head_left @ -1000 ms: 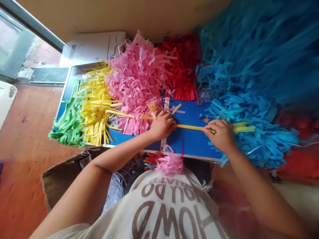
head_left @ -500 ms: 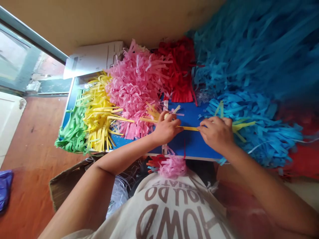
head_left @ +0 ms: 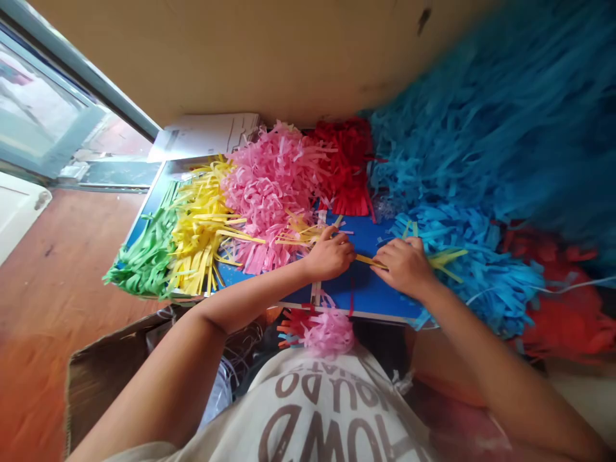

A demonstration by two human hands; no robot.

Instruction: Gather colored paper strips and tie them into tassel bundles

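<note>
A narrow band of yellow fringed paper runs between my two hands over a blue board. My left hand is closed on its left part, where loose yellow strips fan out toward the pink pile. My right hand pinches the band's right part, and more yellow fringe sticks out past it over the light blue fringe. Both hands lie low on the board, a short gap apart.
Heaps of fringed paper cover the board: green, yellow, pink, red and a big blue mass at right. A small pink tassel sits at my chest. A cardboard box stands lower left, white sheets behind.
My hands have come closer together along the yellow band, so less of it shows between them. The camera tilted, showing more wall above.
</note>
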